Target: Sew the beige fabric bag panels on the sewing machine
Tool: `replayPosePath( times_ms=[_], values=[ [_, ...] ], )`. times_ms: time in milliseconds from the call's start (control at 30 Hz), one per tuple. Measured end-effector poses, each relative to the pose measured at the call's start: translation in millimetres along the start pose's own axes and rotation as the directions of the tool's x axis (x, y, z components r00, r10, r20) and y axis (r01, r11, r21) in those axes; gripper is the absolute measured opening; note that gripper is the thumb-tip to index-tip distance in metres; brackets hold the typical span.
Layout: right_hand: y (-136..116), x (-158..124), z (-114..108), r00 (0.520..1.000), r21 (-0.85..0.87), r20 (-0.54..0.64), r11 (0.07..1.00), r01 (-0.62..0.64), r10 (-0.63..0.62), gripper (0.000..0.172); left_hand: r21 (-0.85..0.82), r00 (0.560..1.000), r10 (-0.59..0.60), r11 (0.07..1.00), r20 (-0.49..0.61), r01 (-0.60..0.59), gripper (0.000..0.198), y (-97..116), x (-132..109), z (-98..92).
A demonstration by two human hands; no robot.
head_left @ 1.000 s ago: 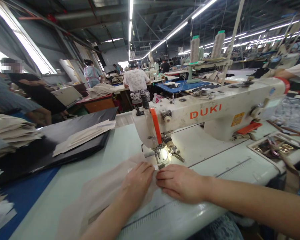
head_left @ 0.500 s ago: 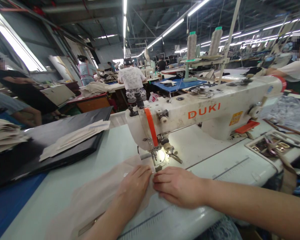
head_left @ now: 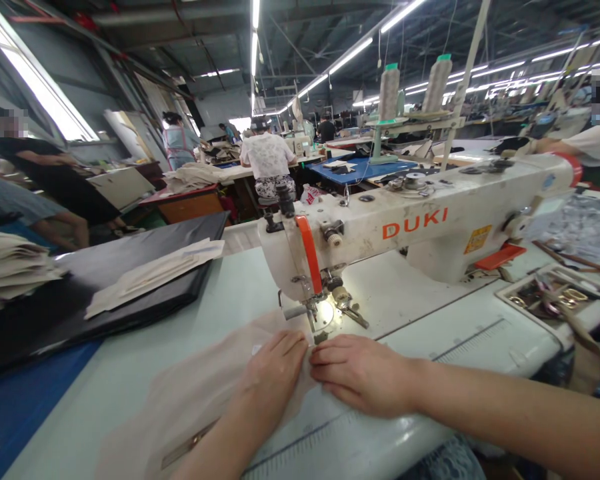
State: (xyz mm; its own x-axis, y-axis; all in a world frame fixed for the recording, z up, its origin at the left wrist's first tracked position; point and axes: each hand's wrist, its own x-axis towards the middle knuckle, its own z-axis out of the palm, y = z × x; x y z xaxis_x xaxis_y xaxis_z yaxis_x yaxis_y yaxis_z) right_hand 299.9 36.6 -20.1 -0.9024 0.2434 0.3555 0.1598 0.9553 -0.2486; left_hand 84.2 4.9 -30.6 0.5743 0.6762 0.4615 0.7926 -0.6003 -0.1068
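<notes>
A thin, pale beige fabric piece lies on the sewing table, its far end reaching toward the sewing machine marked DUKI. My left hand rests on this fabric with its fingers bent and closed at the edge, just in front of the lit presser foot. Beside it, nearly touching, my right hand has its fingers pressed together on the same edge; its fingertips hide the grip. A metal zipper-like strip shows on the fabric by my left forearm.
Folded cream fabric strips lie on a black sheet at left, near a fabric stack. A tray with scissors stands at right. Thread cones rise behind the machine. Several people are around the workshop.
The view has shifted slightly, so everything sits a little farther right. Both hands stay at the fabric edge by the presser foot, with no clear movement against the machine.
</notes>
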Motion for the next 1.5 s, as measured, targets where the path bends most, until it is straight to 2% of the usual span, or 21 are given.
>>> replayPosePath(
  times_ms=[133, 233, 367, 600, 767, 1000, 1200, 1400, 1500],
  values=[
    [1.9, 4.0, -6.6, 0.996, -0.025, -0.008, 0.996, -0.087, 0.086, 0.023, 0.010, 1.000, 0.001, 1.000, -0.031, -0.001, 0.035, 1.2, -2.9, 1.1],
    [4.3, 12.4, -11.6, 0.983, -0.137, 0.017, 0.974, -0.181, 0.185, 0.019, -0.008, 0.999, -0.033, 0.999, 0.010, 0.033, 0.037, 2.6, -4.8, 1.2],
    [7.9, 23.3, -11.9, 0.972, -0.237, 0.091, 0.953, -0.189, 0.216, 0.018, -0.065, 0.998, -0.068, 0.996, 0.019, 0.069, 0.035, 4.8, -6.4, -0.2],
    [12.1, 23.5, -5.4, 0.974, -0.266, 0.115, 0.951, -0.157, 0.193, 0.019, -0.160, 0.979, -0.202, 0.966, 0.013, 0.201, 0.033, 7.7, -8.1, -4.4],
    [14.9, 21.5, -0.5, 0.980, -0.275, 0.073, 0.948, -0.160, 0.187, 0.018, -0.049, 0.987, -0.158, 0.986, 0.024, 0.159, 0.042, 2.7, -8.5, 4.0],
    [14.0, 20.1, -2.9, 0.983, -0.291, 0.060, 0.945, -0.148, 0.172, 0.019, -0.014, 0.979, -0.197, 0.980, 0.049, 0.198, 0.049, 10.3, -9.6, 13.4],
    [15.6, 18.6, -3.1, 0.987, -0.312, 0.036, 0.940, -0.138, 0.157, 0.017, 0.023, 0.978, -0.210, 0.977, 0.001, 0.210, 0.044, 14.0, -6.8, 13.9],
    [16.3, 18.2, -1.1, 0.988, -0.344, 0.033, 0.930, -0.129, 0.149, 0.016, 0.050, 0.974, -0.224, 0.974, 0.037, 0.222, 0.044, 6.2, -13.8, 6.9],
    [17.1, 17.6, 2.0, 0.989, -0.344, 0.015, 0.929, -0.136, 0.150, 0.018, 0.044, 0.986, -0.164, 0.986, 0.023, 0.163, 0.043, 6.7, -16.0, 4.1]
  ],
)
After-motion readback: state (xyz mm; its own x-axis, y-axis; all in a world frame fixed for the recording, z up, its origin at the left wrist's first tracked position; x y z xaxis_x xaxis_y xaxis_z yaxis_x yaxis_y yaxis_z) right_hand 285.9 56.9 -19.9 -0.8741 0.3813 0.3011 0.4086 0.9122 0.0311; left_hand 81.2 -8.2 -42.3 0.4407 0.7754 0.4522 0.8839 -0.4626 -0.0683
